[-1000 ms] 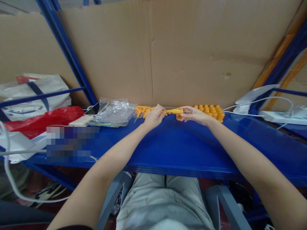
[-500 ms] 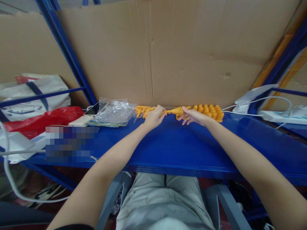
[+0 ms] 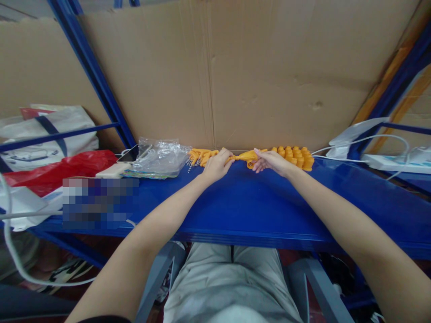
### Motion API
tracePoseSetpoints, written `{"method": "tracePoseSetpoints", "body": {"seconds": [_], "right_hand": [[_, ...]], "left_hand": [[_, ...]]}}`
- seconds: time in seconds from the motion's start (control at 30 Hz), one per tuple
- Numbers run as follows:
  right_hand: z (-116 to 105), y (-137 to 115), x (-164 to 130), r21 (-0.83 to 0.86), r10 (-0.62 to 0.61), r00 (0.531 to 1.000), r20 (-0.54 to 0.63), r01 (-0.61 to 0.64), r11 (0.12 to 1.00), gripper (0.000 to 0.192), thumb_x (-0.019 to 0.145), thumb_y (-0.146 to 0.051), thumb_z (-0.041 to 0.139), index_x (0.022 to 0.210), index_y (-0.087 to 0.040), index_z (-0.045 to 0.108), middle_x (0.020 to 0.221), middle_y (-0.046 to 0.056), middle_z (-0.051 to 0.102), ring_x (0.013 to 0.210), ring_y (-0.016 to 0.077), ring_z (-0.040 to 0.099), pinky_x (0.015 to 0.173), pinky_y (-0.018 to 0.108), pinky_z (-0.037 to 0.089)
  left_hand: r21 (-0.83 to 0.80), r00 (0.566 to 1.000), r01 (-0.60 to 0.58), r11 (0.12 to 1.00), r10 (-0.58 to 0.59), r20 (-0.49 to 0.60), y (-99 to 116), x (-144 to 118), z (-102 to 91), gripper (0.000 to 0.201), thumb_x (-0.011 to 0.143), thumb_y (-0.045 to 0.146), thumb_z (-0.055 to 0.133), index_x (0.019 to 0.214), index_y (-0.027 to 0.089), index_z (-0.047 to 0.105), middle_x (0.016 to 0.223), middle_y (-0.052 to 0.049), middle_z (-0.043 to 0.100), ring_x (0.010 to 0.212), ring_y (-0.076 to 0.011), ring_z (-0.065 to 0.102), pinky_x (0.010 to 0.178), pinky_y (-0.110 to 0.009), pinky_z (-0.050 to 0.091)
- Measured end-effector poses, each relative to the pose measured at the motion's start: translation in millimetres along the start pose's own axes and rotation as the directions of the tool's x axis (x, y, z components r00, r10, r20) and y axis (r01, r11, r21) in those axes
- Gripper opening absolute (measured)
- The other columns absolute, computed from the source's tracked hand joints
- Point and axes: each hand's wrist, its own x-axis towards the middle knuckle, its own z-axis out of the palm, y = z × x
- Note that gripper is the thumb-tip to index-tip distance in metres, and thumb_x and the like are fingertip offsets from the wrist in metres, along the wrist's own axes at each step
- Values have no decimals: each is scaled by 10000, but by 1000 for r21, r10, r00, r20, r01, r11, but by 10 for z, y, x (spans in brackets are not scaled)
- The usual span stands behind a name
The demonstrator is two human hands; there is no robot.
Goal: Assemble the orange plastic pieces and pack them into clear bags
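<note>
Two hands, left (image 3: 217, 164) and right (image 3: 271, 161), meet at one orange piece (image 3: 245, 156) on the one blue shelf (image 3: 235, 202). Left of that piece: one loose orange heap (image 3: 199, 155), one clear bag (image 3: 160, 154), one phone (image 3: 134, 152), one red bag (image 3: 63, 166). Right of it: one block of orange caps (image 3: 296, 156), too small to count singly.

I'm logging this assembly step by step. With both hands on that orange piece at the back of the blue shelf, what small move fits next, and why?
Probably a short push of the two ends together. The left hand and right hand each grip one end of the orange piece, held between the loose orange parts and the rows of finished pieces. How firmly the ends are joined cannot be told.
</note>
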Motion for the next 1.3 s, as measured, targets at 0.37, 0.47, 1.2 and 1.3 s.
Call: {"method": "tracePoseSetpoints", "body": {"seconds": [0.37, 0.47, 1.2, 1.3], "right_hand": [[-68, -17, -31, -22, -48, 998, -37, 47, 999, 491, 727, -423, 832, 1137, -223, 650, 1021, 67, 758, 703, 139, 705, 579, 228, 524], [-70, -29, -45, -31, -91, 995, -31, 90, 995, 395, 731, -447, 820, 988, -180, 682, 866, 63, 761, 627, 126, 674, 563, 228, 489], [15, -217, -120, -71, -208, 978, -25, 206, 976, 527, 666, -666, 781, 741, -167, 627, 660, 58, 727, 426, 98, 584, 434, 221, 446], [48, -250, -141, -75, -177, 983, -46, 173, 982, 577, 693, -730, 715, 654, -166, 596, 595, 68, 702, 388, 98, 565, 405, 220, 424]], "left_hand": [[2, 1000, 1, 1000, -1, 3, -4, 10, -4, 106, 955, 242, 513, 999, 196, 598, 1005, -56, 652, 899, -189, 656, 734, -282, 503], [8, 1000, -3, 1000, 3, -1, 7, 5, -17, 114, 959, 237, 507, 1006, 191, 600, 1010, -63, 657, 912, -191, 659, 736, -279, 503], [26, 997, -37, 999, 39, -66, 38, 6, -71, 101, 954, 220, 521, 991, 181, 605, 972, -71, 664, 904, -196, 669, 747, -277, 509], [62, 996, -58, 996, 62, -66, 60, 3, -93, 115, 960, 231, 511, 999, 177, 605, 981, -77, 668, 899, -199, 671, 722, -273, 508]]}}
